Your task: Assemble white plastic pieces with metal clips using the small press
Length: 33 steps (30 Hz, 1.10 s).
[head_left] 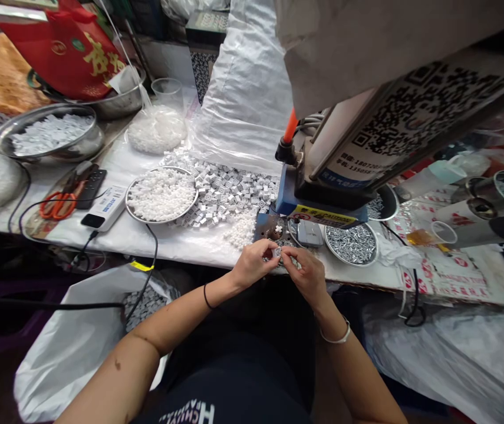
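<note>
My left hand (254,262) pinches a small pale grey-white plastic piece (277,251) between thumb and fingers. From the other side, my right hand (307,272) has its thumb and forefinger pinched together at the same piece; whether it grips that or a smaller part is too small to tell. Both hands are in front of the press (322,200), near its dark metal base (266,227), where a small white cross-shaped part (279,229) sits. White parts (240,228) lie loose left of the base. A round dish of metal pins (352,243) stands to the right.
A dish of white pieces (162,195) stands left, beside a heap of small white cubes (229,188). Farther left are orange-handled scissors (58,205), a white power bank (105,209) and a metal bowl (48,132). Cables hang over the table edge above a white sack (75,335).
</note>
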Available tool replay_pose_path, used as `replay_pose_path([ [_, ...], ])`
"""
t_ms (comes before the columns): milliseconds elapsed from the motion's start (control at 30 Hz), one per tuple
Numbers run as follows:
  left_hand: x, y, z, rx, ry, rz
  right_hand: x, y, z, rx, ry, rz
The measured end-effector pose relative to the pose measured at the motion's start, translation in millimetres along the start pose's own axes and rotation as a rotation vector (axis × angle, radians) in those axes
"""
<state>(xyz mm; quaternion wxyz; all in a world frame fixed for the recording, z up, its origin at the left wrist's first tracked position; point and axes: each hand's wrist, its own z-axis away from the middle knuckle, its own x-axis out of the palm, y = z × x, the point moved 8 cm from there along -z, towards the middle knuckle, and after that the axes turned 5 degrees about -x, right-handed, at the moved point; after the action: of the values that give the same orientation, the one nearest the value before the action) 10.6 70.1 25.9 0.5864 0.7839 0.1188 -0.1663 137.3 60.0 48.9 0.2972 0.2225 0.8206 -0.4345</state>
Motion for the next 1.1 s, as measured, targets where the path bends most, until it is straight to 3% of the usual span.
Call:
replay_pose_path([
  [100,0.9,0,2,0.020,0.013,-0.007,2,3,2,0.038,-0.004,-0.053],
  [333,1.4,7,5,0.101,0.005,-0.014,9,21,12,0.290,0.053,-0.301],
  [500,0.1,9,7,0.158,0.010,-0.032,10,15,13,0.242,0.044,-0.222],
  [700,-0.3,11,10,0.204,0.045,-0.056,4,12,15,0.239,0.133,-0.124],
  [933,2.2,9,13,0.263,0.096,-0.127,9,10,16,0.266,0.101,-0.213],
  [1100,5.0,6,8,0.326,0.063,-0.241,9,23,8,0.357,0.035,-0.297],
])
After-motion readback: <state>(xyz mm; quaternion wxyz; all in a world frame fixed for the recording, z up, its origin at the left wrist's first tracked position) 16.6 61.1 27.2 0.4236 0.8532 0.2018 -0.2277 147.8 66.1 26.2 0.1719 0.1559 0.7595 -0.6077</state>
